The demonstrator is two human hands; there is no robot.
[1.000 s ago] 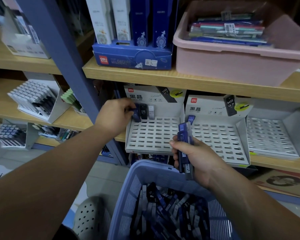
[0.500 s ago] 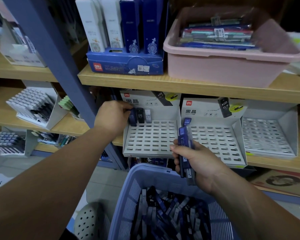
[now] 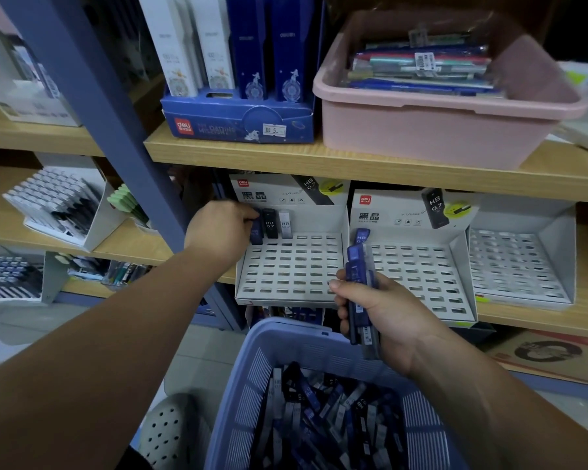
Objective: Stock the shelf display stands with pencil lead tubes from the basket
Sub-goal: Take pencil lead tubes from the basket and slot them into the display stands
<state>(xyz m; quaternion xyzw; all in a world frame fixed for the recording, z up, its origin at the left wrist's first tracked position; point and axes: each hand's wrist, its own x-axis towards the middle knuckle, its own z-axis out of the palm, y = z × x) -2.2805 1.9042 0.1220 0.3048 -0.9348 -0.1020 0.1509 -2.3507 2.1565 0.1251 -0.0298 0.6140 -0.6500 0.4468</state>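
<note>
Your left hand (image 3: 223, 228) has its fingers curled over a blue tube (image 3: 257, 232) and pinches it upright in the back-left corner slot of the left display stand (image 3: 286, 276). Just right of it, in the same back row, a black tube (image 3: 270, 224) and a pale grey tube (image 3: 285, 225) stand side by side.

Your right hand (image 3: 384, 313) is wrapped round a bundle of tubes (image 3: 355, 262). They are slim, flat-sided blue and translucent plastic, held upright in front of where the left stand meets the middle display stand (image 3: 418, 276). A lone tube (image 3: 362, 236) stands in that stand's back-left slot.

Both stands are white card with raised side walls and a sloping grid of rectangular slots, nearly all unfilled. Below your wrists, the ribbed blue plastic basket (image 3: 252, 378) holds a loose heap of tubes (image 3: 319, 418).
</note>
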